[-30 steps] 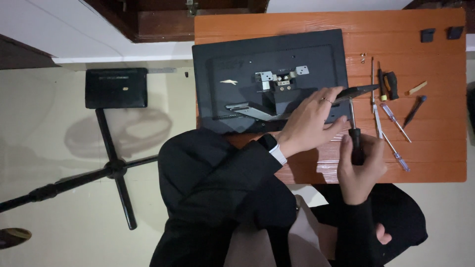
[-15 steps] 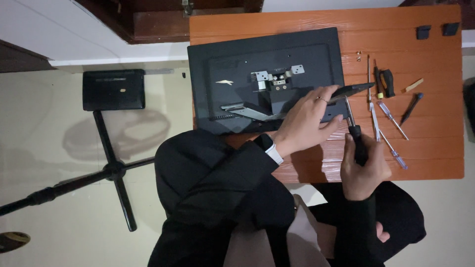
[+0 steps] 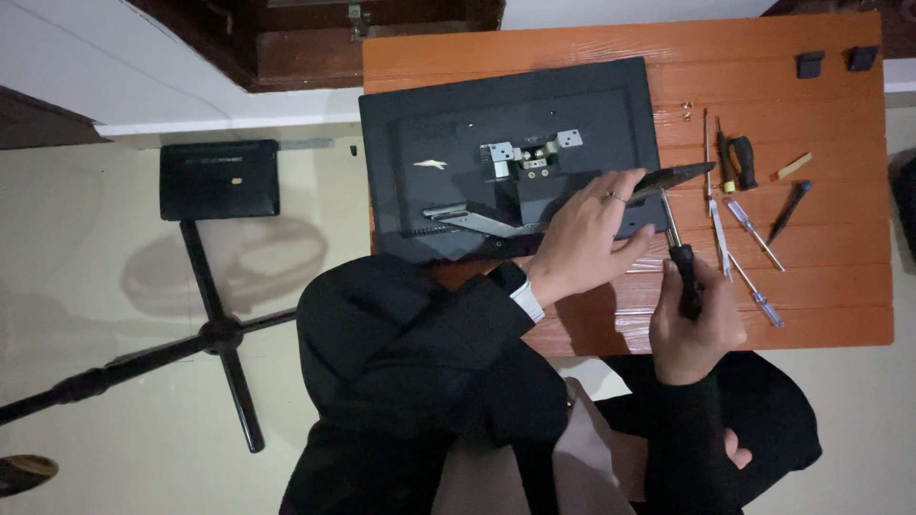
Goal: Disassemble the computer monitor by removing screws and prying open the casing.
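A flat black monitor (image 3: 506,143) is laid face down on the orange wooden slatted table (image 3: 592,43), its back panel turned up, with a silver metal mounting bracket (image 3: 530,157) seen near the middle.

The left hand (image 3: 587,238) is extended from a black sleeve across the monitor's lower right corner. The wrist is bent, the palm is turned down, and the fingers are stretched forward and pressed onto a thin dark strip (image 3: 673,178) at the monitor's right edge. A ring is worn on one finger. The strip is pinned under the fingertips rather than enclosed.

The right hand (image 3: 695,324) is raised just beside the left, fist closed around the black handle of a screwdriver (image 3: 679,262). The shaft is pointed up toward the monitor's corner; whether its tip touches cannot be told.

Several loose screwdrivers (image 3: 739,229) are laid on the table to the right. A black stand (image 3: 219,329) is seen on the pale floor.
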